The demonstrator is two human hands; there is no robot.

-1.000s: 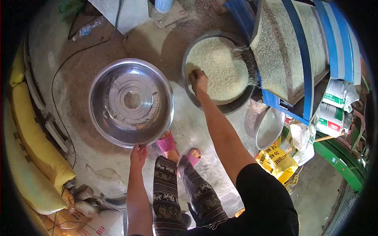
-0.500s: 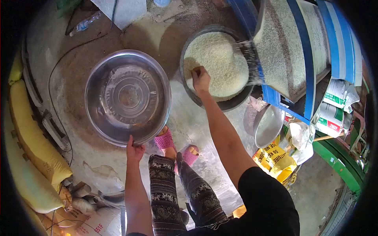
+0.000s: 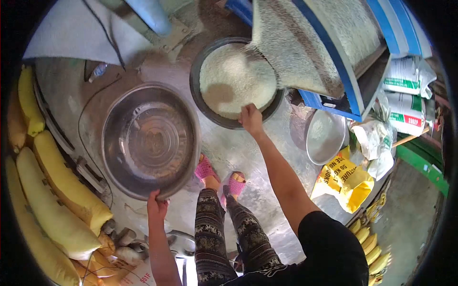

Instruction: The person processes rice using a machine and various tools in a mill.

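Two basins are sitting side by side: my right hand (image 3: pixel 250 119) is curling its fingers over the near rim of the rice basin (image 3: pixel 194 89), while my left hand (image 3: pixel 157 208) is pinching the empty steel basin (image 3: pixel 150 140) just left of it.

yellow sacks (image 3: pixel 57 200) line the left; a small steel bowl (image 3: pixel 326 136) sits just beside a yellow bag (image 3: pixel 346 183) (black lettering).

Concrete floor (image 3: pixel 234 152) with rice basin (image 3: pixel 202 108), small pan (image 3: pixel 325 136), yellow sacks (image 3: pixel 57 209)
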